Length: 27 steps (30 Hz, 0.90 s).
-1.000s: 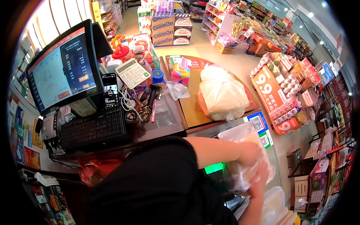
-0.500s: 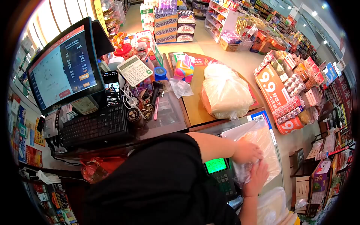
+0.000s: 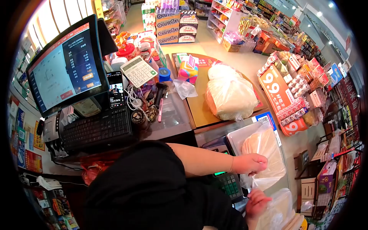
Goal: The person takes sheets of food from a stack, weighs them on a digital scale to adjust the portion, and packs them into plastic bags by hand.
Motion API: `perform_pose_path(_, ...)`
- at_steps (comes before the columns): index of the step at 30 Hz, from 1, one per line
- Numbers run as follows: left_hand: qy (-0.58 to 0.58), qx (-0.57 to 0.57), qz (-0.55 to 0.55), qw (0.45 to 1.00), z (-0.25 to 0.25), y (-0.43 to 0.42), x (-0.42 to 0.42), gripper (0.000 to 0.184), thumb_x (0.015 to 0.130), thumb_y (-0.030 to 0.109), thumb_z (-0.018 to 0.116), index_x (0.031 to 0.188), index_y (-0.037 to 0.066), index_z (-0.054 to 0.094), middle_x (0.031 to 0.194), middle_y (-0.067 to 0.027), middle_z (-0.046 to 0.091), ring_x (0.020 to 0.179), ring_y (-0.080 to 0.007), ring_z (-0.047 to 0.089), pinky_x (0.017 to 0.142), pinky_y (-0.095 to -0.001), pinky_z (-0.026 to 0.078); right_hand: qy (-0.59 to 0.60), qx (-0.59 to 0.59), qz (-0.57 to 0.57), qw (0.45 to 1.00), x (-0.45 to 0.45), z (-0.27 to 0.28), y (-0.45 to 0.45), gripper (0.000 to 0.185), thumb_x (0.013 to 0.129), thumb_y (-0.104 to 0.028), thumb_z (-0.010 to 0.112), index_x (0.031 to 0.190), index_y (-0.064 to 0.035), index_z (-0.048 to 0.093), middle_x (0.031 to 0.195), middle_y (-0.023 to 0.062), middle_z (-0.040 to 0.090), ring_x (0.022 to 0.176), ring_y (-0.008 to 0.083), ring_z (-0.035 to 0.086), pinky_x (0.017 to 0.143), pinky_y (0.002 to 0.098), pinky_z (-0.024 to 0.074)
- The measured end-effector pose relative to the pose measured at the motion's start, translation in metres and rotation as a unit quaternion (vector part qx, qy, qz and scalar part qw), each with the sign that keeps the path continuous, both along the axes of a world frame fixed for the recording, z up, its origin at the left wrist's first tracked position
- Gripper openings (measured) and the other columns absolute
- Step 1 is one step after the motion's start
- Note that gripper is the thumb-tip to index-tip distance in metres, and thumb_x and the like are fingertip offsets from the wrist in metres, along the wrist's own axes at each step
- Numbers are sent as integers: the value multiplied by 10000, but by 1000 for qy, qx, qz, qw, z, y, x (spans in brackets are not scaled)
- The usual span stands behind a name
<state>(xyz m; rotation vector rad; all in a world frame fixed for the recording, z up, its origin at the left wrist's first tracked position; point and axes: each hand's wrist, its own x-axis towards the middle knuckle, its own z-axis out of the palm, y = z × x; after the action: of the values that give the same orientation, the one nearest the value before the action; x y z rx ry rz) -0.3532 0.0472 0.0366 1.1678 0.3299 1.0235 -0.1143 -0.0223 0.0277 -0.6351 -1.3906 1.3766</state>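
Observation:
A clear plastic bag (image 3: 270,153) holding a stack of flat, pale, round sheets lies on the metal pan of a scale (image 3: 235,134). My left hand (image 3: 251,163) is closed in a fist over the gathered mouth of this bag. Just below it, my right hand (image 3: 257,203) has curled fingers at the bag's twisted end, with a thin strand of plastic between the two hands; its fingertips are partly blurred. Closer to me lies another clear bag of pale flat sheets (image 3: 278,211). The left forearm covers part of the scale's green display (image 3: 221,173).
A large filled plastic bag (image 3: 232,94) sits on the brown counter mat (image 3: 199,115). Left of it are a calculator (image 3: 138,71), a phone (image 3: 115,90), a keyboard (image 3: 97,128) and a checkout screen (image 3: 67,69). A snack display (image 3: 281,97) stands beyond the counter.
My hands were together on the bag. Now the left is closed at its mouth, and the right has moved down and away, drawing the bag's end out. The stack shows more.

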Motion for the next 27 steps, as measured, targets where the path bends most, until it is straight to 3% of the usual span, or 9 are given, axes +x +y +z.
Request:
perform_pose_path(6,237,143,137,951,-27,46,-1,199,971,229,616,911,47,563,767,-40,555,773,-211,590,725,-360,481,74,-160,-29,984,48,-22,-1,667,1082,-531,258,566,-115,332,542,61,356,602,231,415,808,434,456)
perform_pose_path(7,281,221,117,926,-24,41,-1,180,941,214,643,943,46,580,799,-67,578,807,-250,608,744,-380,486,85,-155,2,984,54,-27,-2,664,1078,-545,261,601,-104,401,609,78,471,648,249,485,836,440,467)
perform_pose_path(9,289,401,89,865,-24,22,-3,301,821,191,741,1066,61,625,937,-158,616,951,-360,616,828,-457,492,46,-180,-174,967,45,-19,-12,659,1076,-551,269,667,-82,486,714,102,564,738,276,559,883,460,472)
perform_pose_path(13,361,582,88,723,-22,13,-13,369,770,216,754,1109,103,662,932,-143,603,956,-342,627,838,-475,506,-139,-175,-267,937,70,-27,-17,686,1063,-579,292,847,-19,623,987,159,688,998,335,645,982,487,459)
perform_pose_path(16,410,542,122,724,-43,24,7,271,802,230,700,1041,101,698,898,-130,625,931,-337,648,782,-476,522,-278,58,-139,949,77,-11,-15,675,1046,-590,339,906,-14,661,1064,179,701,1107,360,633,1018,496,449)
perform_pose_path(19,519,372,104,763,-18,24,20,188,841,215,639,949,83,718,862,-131,655,899,-337,667,751,-456,537,-383,300,-23,873,-8,39,-12,652,1028,-603,369,912,-33,665,1114,181,701,1139,385,621,1013,495,451)
perform_pose_path(22,579,266,58,769,14,28,23,157,851,158,612,917,62,718,892,-157,691,913,-333,679,789,-434,542,-433,379,130,807,-58,31,13,502,1011,-519,487,958,-51,660,1076,186,699,1111,405,625,991,465,464)
perform_pose_path(25,378,234,227,867,-26,42,24,193,874,144,603,984,62,738,949,-175,711,948,-333,680,829,-412,540,-601,149,92,780,-47,1,41,399,988,-371,569,1120,3,619,1206,211,647,1126,442,597,1028,462,456)
perform_pose_path(27,249,87,203,943,-13,29,6,212,888,171,622,1029,69,744,988,-173,718,991,-322,677,878,-408,525,-466,106,-43,877,-59,-1,36,453,982,-350,579,1239,23,568,1280,229,596,1163,432,580,1026,443,454)
